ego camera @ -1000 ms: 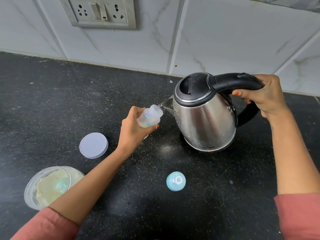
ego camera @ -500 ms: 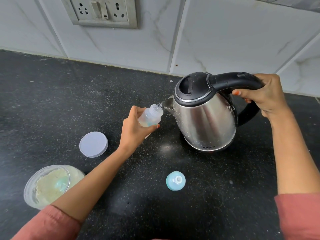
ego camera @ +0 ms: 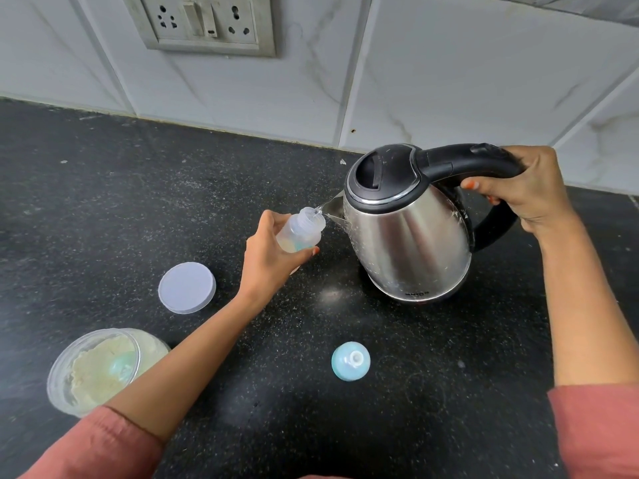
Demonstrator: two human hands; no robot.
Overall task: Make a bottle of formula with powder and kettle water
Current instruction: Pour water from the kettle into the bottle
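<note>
Left hand [ego camera: 271, 261]: thumb and fingers curled round the lower body of a small clear baby bottle [ego camera: 303, 232], fingertips [ego camera: 313, 251] showing on its near side. Bottle is lifted off the counter, tilted, open threaded mouth aimed toward 2 o'clock. Pale contents sit low in the bottle; level hard to read. Right hand [ego camera: 529, 193]: fingers wrapped fully round the far end of the black kettle handle [ego camera: 460, 162], thumb tucked under. The stainless electric kettle [ego camera: 406, 233] sits at 3 o'clock of the bottle, tipped toward 9 o'clock, black lid closed. Its spout [ego camera: 334, 209] is just beside the bottle mouth, and a thin clear thread of water [ego camera: 320, 211] bridges the two. Droplets on the kettle's steel flank. Whether its base touches the counter I cannot tell. Black speckled countertop [ego camera: 103, 202] beneath. At 6 o'clock of the kettle, well apart from it, a pale blue teat cap [ego camera: 350, 361] lies alone. At 8 o'clock of the bottle, a flat grey jar lid [ego camera: 187, 288] rests on the counter. Further toward 7 o'clock, an open clear jar of cream powder [ego camera: 100, 369], partly hidden by the left forearm, with a teal scoop [ego camera: 121, 365] inside. Rust-pink sleeves [ego camera: 96, 447] at the lower corners. Marbled wall tiles [ego camera: 449, 81] at 12 o'clock, and a socket plate [ego camera: 204, 22] at 11.
</note>
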